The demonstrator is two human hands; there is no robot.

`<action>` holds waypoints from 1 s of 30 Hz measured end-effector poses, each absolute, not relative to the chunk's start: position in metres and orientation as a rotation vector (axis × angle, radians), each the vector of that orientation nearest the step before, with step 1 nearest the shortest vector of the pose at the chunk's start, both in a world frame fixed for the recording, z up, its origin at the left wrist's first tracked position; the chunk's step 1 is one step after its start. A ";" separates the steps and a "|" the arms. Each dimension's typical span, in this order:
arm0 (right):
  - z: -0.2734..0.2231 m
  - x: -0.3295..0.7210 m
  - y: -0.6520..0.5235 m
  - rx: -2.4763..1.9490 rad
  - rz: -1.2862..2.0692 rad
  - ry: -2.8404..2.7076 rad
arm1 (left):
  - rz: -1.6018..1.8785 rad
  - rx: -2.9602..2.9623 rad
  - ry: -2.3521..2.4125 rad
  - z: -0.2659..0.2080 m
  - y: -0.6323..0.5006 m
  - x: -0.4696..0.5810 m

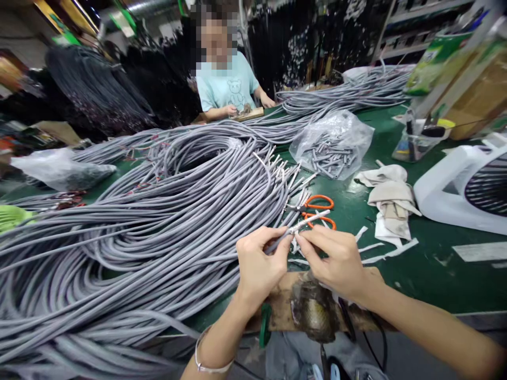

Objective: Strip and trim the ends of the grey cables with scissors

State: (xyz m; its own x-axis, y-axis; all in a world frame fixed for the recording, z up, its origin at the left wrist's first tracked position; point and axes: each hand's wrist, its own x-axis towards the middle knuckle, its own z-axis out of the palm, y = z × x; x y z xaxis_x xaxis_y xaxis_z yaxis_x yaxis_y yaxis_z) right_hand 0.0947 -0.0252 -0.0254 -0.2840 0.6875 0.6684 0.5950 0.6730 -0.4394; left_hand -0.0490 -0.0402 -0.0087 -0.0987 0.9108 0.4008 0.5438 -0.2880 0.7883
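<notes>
Between the thumb and fingers of my left hand (pixel 263 258) is a grey cable (pixel 277 241), close to its stripped end. White inner wrapping (pixel 317 217) sticks out from that end, up and to the right. My right hand (pixel 332 258) pinches at the point where the grey jacket stops; what its fingertips hold is too small to make out. Just beyond my hands lie scissors with orange handles (pixel 320 200), partly behind the cable end. A large bundle of grey cables (pixel 190 211) spreads to the left, several with white ends.
Below my hands a dark metal fixture (pixel 315 311) sits on a wooden board (pixel 285 295). A plastic bag of cut grey pieces (pixel 332 148), a crumpled cloth (pixel 392 198), white strips (pixel 390 254) and a white fan (pixel 463 184) are on the green table (pixel 431 279). A person (pixel 227 79) sits opposite.
</notes>
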 end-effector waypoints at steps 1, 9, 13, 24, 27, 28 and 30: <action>-0.024 0.095 -0.025 -1.001 0.154 -1.977 | 1.387 1.820 1.592 -0.009 -0.040 -0.049; -0.018 0.099 -0.027 -0.981 0.103 -1.927 | 1.535 1.837 1.571 -0.011 -0.042 -0.049; -0.019 0.098 -0.025 -0.993 0.109 -1.957 | 1.543 1.882 1.561 -0.010 -0.042 -0.047; -0.017 0.098 -0.024 -1.057 0.353 -1.904 | 1.397 1.995 1.541 -0.009 -0.044 -0.047; -0.016 0.097 -0.024 -1.054 0.362 -1.890 | 1.346 2.022 1.514 -0.008 -0.044 -0.047; -0.016 0.097 -0.025 -1.040 0.344 -1.892 | 1.343 2.027 1.515 -0.007 -0.044 -0.046; -0.018 0.097 -0.026 -0.981 0.278 -1.901 | 1.351 2.023 1.536 -0.007 -0.045 -0.045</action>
